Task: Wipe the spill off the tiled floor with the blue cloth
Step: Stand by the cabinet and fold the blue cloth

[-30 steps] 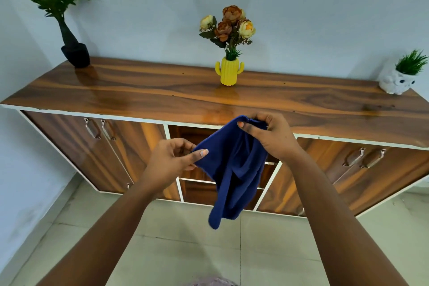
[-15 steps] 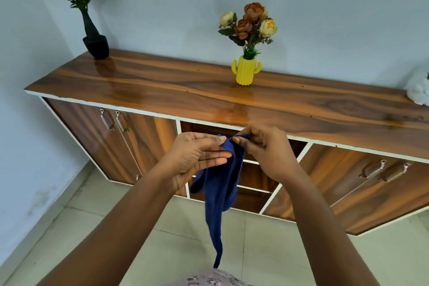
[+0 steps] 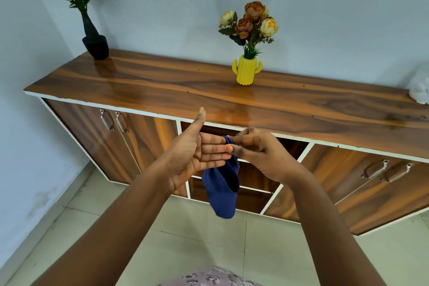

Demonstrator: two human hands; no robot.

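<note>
The blue cloth [image 3: 222, 190] hangs folded in the air in front of the sideboard, pinched at its top by my right hand [image 3: 257, 153]. My left hand [image 3: 197, 155] is flat and open beside it, palm up and thumb raised, its fingertips touching the cloth's top edge and my right fingers. The pale tiled floor [image 3: 209, 234] lies below. No spill shows on the visible tiles.
A long wooden sideboard [image 3: 209, 90] stands against the wall, with an open middle shelf bay and handled doors either side. On top are a black potted plant [image 3: 92, 39], a yellow cactus vase of flowers [image 3: 247, 72] and a white object [image 3: 420, 90] at far right.
My left hand has let go of the cloth and spread flat. The cloth, spread wide a second ago, now hangs doubled and shorter from my right hand. The view shifted right.
</note>
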